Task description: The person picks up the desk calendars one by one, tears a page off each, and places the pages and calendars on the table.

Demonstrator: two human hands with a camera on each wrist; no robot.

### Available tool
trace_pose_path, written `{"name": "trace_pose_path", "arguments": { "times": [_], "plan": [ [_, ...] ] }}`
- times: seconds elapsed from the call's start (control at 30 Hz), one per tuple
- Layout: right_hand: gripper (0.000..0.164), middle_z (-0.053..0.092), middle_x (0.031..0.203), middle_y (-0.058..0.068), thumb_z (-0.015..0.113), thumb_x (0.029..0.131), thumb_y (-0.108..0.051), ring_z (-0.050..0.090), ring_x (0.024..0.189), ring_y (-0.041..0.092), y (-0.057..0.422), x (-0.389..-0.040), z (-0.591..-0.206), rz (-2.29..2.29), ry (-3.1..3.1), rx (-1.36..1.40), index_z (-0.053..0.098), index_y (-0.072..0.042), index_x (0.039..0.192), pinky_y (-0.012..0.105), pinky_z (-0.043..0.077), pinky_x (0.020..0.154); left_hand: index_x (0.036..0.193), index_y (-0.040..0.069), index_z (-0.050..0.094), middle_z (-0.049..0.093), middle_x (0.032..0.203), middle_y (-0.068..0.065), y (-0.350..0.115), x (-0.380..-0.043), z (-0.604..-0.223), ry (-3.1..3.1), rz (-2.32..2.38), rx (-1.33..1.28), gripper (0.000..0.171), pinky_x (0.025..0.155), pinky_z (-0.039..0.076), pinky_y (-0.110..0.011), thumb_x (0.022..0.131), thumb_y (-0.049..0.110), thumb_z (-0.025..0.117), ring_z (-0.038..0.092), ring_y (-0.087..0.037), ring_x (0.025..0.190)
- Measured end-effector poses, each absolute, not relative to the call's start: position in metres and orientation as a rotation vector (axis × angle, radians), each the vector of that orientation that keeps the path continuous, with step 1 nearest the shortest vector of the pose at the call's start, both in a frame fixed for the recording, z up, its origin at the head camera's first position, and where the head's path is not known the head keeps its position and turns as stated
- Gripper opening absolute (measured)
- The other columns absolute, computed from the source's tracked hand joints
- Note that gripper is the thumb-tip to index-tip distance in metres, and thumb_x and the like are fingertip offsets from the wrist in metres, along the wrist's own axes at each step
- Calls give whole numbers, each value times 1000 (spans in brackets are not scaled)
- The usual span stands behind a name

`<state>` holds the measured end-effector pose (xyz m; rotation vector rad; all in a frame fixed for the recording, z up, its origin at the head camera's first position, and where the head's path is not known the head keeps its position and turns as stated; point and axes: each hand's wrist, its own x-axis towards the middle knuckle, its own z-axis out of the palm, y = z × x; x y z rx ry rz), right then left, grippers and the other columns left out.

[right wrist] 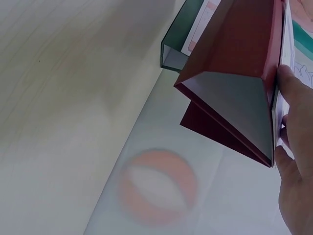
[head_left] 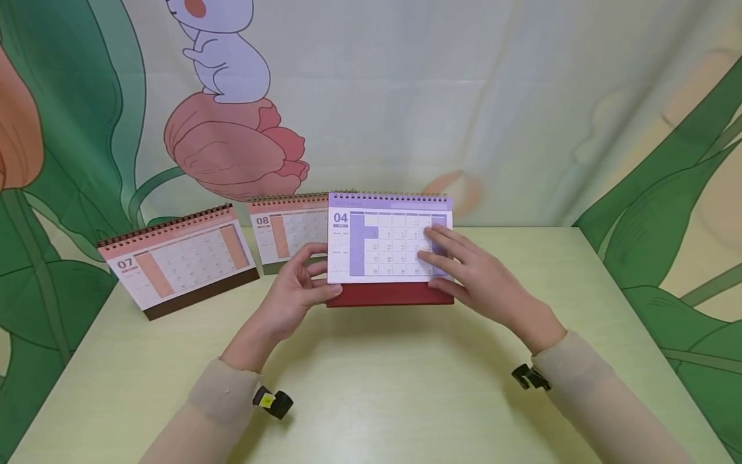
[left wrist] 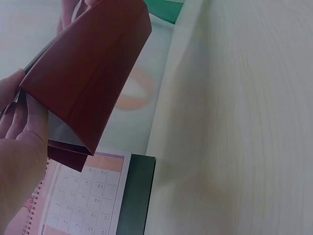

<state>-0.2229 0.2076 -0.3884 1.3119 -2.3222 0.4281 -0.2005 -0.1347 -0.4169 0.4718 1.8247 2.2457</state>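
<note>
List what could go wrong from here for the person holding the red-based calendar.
The red-based calendar might tip or slip: the left hand grips its lower left corner, while the right hand seems only to rest against its front. Moved carelessly, it could also knock the green-based calendar, which it partly hides in the head view.

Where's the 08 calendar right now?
In the head view, the 08 calendar stands left of centre on the table, between the 07 calendar on its left and the held 04 calendar, which partly hides it.
</note>
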Motion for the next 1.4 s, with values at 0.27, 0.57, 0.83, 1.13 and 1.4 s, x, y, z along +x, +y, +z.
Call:
{"name": "trace_pose_path", "arguments": {
  "times": [0.27,0.57,0.83,1.13,1.4],
  "plan": [
    [50,45,155,20,76,93,-17,36,146,36,190,-222,-391,414,-2285,1364,62,-4,139,50,28,119,143,5,43,66,130,-19,-126,-200,-416,1874,2206,484,61,85,59,-35,90,-16,66,72,-28,103],
    [52,44,156,18,77,93,-21,34,148,34,170,-221,-390,385,-2275,1355,61,-8,141,54,22,120,143,5,43,65,130,-20,-118,-200,-418,1873,2205,474,62,84,59,-36,90,-17,66,72,-28,102],
    [51,45,156,18,74,95,-23,35,148,33,167,-220,-391,311,-2259,1343,61,-7,142,54,22,121,144,5,42,65,130,-20,-114,-200,-418,1845,2214,489,62,84,59,-36,90,-17,66,72,-29,103],
    [43,55,146,18,40,113,-25,46,140,33,165,-215,-395,87,-2066,1307,61,1,139,54,34,115,145,5,41,65,130,-20,-114,-200,-419,1780,2259,474,64,84,59,-37,90,-18,65,72,-29,104],
    [38,62,139,17,42,112,-19,56,132,32,163,-213,-395,135,-1938,1277,64,2,134,52,42,110,143,6,42,66,130,-20,-115,-200,-418,1785,2279,504,63,86,59,-38,90,-20,64,71,-30,107]
  ]
}}
